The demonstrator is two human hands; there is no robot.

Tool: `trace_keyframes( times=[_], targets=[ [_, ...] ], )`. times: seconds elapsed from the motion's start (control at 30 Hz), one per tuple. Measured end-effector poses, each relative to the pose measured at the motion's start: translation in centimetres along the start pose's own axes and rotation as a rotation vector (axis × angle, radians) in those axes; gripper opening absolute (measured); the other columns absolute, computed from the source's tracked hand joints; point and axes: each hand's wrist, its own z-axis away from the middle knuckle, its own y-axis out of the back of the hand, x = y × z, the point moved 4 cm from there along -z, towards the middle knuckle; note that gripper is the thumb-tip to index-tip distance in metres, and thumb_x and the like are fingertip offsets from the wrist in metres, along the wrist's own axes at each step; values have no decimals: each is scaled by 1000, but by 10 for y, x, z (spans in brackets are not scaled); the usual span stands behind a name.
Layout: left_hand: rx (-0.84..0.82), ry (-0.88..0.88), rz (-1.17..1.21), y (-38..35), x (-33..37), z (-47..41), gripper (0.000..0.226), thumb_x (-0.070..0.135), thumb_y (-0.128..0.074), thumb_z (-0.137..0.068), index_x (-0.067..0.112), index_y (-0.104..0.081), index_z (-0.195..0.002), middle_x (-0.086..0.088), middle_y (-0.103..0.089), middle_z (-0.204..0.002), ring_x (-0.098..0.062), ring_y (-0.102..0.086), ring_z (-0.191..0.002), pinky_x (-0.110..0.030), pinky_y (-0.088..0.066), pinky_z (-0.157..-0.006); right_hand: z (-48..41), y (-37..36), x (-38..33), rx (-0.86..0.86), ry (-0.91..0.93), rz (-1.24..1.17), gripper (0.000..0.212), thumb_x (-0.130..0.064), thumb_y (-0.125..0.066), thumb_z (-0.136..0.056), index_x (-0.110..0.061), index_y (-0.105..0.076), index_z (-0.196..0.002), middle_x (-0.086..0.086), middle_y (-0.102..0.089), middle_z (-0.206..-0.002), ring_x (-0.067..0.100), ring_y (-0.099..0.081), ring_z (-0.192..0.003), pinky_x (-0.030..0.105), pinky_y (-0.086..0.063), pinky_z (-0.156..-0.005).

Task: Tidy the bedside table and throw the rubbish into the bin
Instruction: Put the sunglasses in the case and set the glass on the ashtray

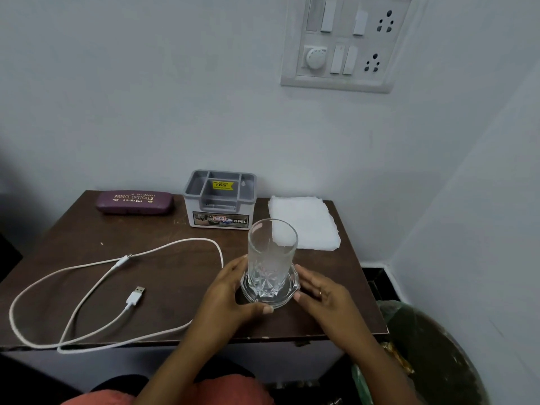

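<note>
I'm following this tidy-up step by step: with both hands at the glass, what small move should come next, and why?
Probably slide the glass and its clear saucer back towards the grey organiser. The left hand and right hand already flank the saucer, which sits near the table's front edge. The white cable sprawls loose and could be coiled afterwards.

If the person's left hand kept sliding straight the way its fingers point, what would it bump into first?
The left hand points rightward at the clear cut-glass tumbler standing on its round clear glass coaster. It would probably meet the coaster's rim first, then the tumbler's base; whether it already touches them is unclear.
</note>
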Motion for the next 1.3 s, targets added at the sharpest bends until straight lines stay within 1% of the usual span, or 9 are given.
trace_keyframes(
  times=[0.13, 0.4, 0.53, 0.63, 0.73, 0.8, 0.9, 1.17, 1.3],
  targets=[
    [-16, -6, -34, 7, 1, -12, 75, 41, -79, -46, 70, -46, -107, 33, -43, -128, 3, -46, -123, -24, -38, -106, -12, -5, 0, -6, 4, -3, 52, 1, -64, -84, -29, -55, -126, -12, -62, -126, 2, -56, -118, 27, -44, -103],
    [-13, 6, -153, 29, -6, -37, 75, 12, -86, -59, 38, -47, -118, 15, -46, -125, -4, -44, -120, 8, -24, -89, -43, -22, -9, -63, 56, -5, 51, 1, -60, -87, -22, -52, -132, -10, -60, -128, -1, -53, -120, 21, -41, -103],
    [-15, 15, -167, 36, -10, -45, 74, 12, -85, -60, 33, -51, -122, 12, -48, -125, -5, -46, -119, 4, -27, -90, -53, -25, -9, -65, 91, 2, 48, -3, -62, -86, -28, -57, -126, -10, -64, -123, 0, -57, -116, 20, -43, -100],
    [-22, 25, -147, 37, -12, -46, 76, 12, -85, -61, 30, -51, -126, 11, -48, -129, -5, -46, -120, -4, -30, -96, -58, -5, -17, 213, 194, 182, 33, -14, -65, -87, -29, -62, -116, -1, -70, -111, 1, -65, -97, 23, -53, -89],
    [-16, 20, -159, 37, -13, -46, 77, 14, -85, -61, 29, -51, -128, 10, -48, -129, -6, -46, -121, -18, -32, -103, -74, 14, -21, 376, 284, 618, 34, -27, -54, -94, -20, -57, -127, -1, -59, -130, 10, -52, -122, 24, -40, -101],
    [-11, 28, -155, 37, -14, -46, 77, 13, -85, -61, 28, -50, -128, 11, -47, -128, -6, -45, -121, -18, -31, -103, -92, 19, -15, 268, 187, 832, 47, -34, -40, -99, -19, -37, -143, -3, -35, -151, 12, -23, -143, 29, -22, -112],
    [-11, 30, -131, 36, -14, -46, 79, 15, -86, -59, 29, -50, -128, 10, -47, -129, -7, -46, -122, -19, -31, -104, -107, 21, 2, 78, 48, 1011, 51, -35, -25, -102, -17, -17, -150, -3, -10, -159, 13, -2, -147, 34, -4, -118],
    [-8, 34, -147, 37, -13, -46, 78, 14, -86, -61, 25, -51, -130, 12, -46, -128, -9, -46, -123, -25, -33, -107, -68, 19, 11, 4, -26, 1097, 53, -36, -19, -102, -17, -10, -150, -4, -5, -159, 12, 1, -147, 33, 0, -118],
    [-12, 64, -112, 37, -16, -46, 81, 21, -87, -57, 28, -51, -129, 11, -47, -131, -11, -47, -124, -36, -36, -110, -26, 16, 7, 22, -23, 1138, 73, -51, 8, -85, -20, -6, -150, -7, -1, -159, 11, 3, -146, 29, 7, -113]
  ],
)
